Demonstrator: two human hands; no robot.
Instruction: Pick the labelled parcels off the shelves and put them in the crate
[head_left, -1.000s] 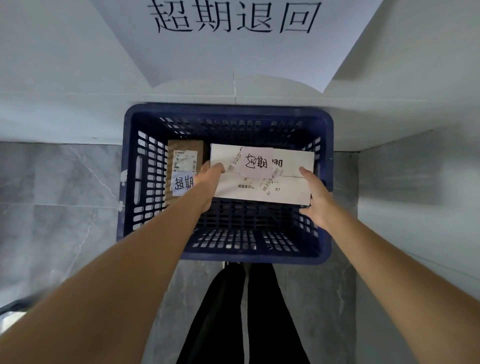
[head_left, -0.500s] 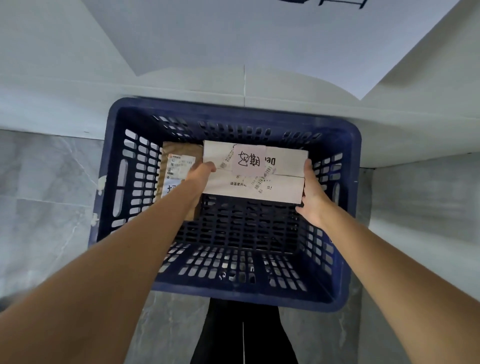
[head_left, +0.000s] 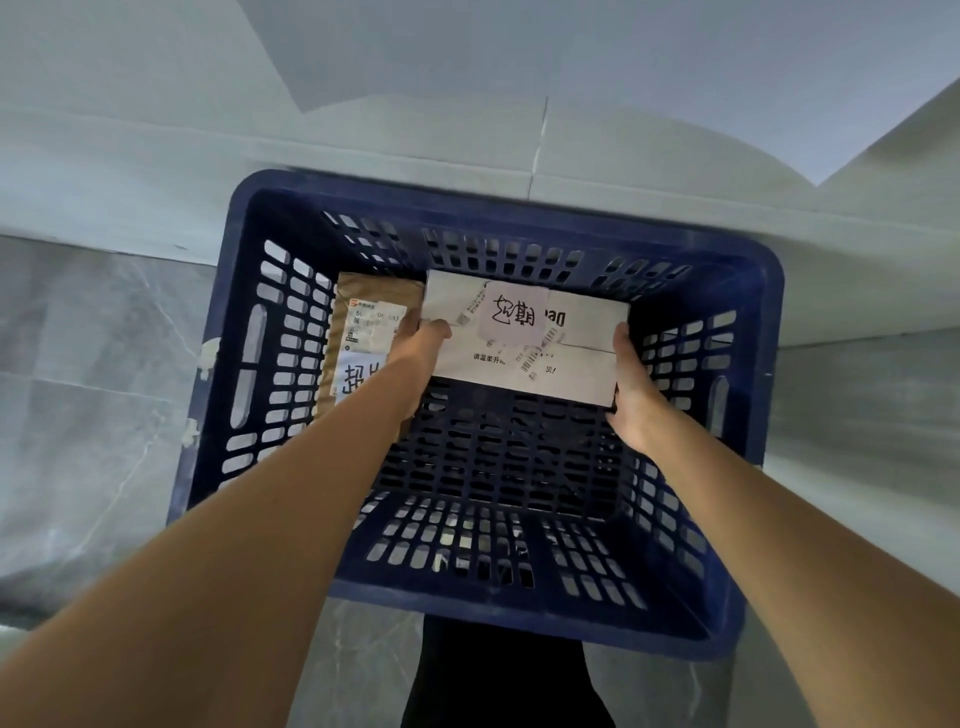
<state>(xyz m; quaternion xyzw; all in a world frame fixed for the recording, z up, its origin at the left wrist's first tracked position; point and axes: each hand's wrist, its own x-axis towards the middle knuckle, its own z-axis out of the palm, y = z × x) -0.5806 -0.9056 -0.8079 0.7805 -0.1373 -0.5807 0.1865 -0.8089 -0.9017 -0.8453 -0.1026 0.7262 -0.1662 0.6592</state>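
A dark blue slotted crate (head_left: 228, 332) stands on the floor below me. Inside it, both hands hold a flat white parcel (head_left: 576, 364) with a pink handwritten label on top. My left hand (head_left: 415, 348) grips its left edge and my right hand (head_left: 631, 384) grips its right edge. The parcel sits low in the crate's far half; whether it touches the bottom I cannot tell. A brown cardboard parcel (head_left: 363, 312) with a shipping label and a handwritten slip lies against the crate's left wall, partly hidden by my left forearm.
The crate stands against a white wall base (head_left: 519, 150), in a corner with a second wall on the right (head_left: 857, 395). Grey marble floor tiles (head_left: 88, 395) lie to the left. My dark trouser legs (head_left: 498, 675) show just below the crate's near rim.
The white parcel has gone lower into the crate, still held by both hands. My head has dipped closer, so the crate fills more of the view and the wall sign has left the frame.
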